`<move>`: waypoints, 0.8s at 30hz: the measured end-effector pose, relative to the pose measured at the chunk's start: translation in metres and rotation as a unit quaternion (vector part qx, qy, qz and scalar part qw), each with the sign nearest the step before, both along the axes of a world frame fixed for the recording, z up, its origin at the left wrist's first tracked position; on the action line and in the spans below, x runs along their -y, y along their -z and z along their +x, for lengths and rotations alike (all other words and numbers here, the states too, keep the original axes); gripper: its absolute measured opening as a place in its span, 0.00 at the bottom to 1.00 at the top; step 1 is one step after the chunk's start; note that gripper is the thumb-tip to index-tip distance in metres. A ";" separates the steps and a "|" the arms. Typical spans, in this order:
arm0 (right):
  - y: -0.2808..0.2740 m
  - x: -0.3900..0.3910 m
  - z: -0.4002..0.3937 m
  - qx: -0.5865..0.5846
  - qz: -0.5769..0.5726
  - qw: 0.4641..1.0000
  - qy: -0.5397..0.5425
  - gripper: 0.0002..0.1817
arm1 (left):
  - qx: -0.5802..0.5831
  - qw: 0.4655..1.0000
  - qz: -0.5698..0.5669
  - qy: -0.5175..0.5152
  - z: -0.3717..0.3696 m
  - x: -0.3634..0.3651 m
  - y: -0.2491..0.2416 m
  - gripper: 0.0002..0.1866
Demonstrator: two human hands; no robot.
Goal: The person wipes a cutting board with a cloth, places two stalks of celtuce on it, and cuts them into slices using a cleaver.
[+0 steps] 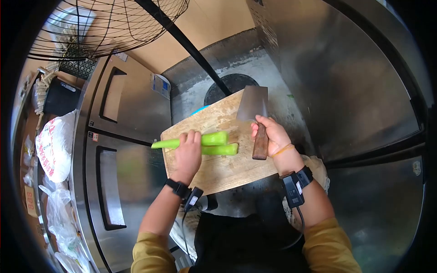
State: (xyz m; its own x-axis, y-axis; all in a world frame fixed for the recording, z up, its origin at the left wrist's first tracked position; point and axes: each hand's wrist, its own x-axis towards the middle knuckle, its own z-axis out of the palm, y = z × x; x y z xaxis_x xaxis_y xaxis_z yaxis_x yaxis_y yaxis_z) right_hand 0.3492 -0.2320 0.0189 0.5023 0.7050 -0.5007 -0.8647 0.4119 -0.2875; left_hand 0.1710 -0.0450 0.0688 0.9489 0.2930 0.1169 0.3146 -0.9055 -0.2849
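Note:
On a wooden cutting board (241, 175) lie two long light-green stems, which look like peeled celtuce, side by side. My left hand (187, 152) is closed over them, its fingers bent across the upper stem (215, 138). The lower stem (224, 149) shows to the right of my fingers, its left part hidden beneath the hand. My right hand (273, 135) grips a cleaver (254, 103) where the brown wooden handle meets the blade. The broad blade points away from me over the board's far right edge, apart from the stems.
Steel refrigerator doors (132, 164) stand close on the left, and a large steel cabinet (346, 73) rises on the right. Beyond the board is a round black lid (230, 86). A wire fan guard (114, 22) and black pole (186, 43) hang over the far left.

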 end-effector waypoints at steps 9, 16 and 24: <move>-0.003 0.006 0.015 0.004 -0.023 0.997 0.071 0.10 | -0.019 0.980 -0.200 -0.008 0.040 -0.002 0.078 0.24; -0.010 0.009 0.014 0.041 0.018 0.999 0.031 0.10 | 0.064 0.960 -0.255 0.097 -0.011 0.009 0.061 0.31; -0.024 0.013 0.002 0.185 0.017 0.980 -0.077 0.08 | -0.007 0.988 -0.138 0.074 -0.035 0.018 0.070 0.23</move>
State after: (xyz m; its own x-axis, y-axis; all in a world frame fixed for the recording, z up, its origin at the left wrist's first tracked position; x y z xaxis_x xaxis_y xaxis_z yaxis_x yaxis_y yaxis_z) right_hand 0.3514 -0.2453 0.0428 0.5310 0.7998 -0.2799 -0.7566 0.2989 -0.5816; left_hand 0.1365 -0.0632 -0.0015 0.9848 0.1691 0.0392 0.1702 -0.9851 -0.0248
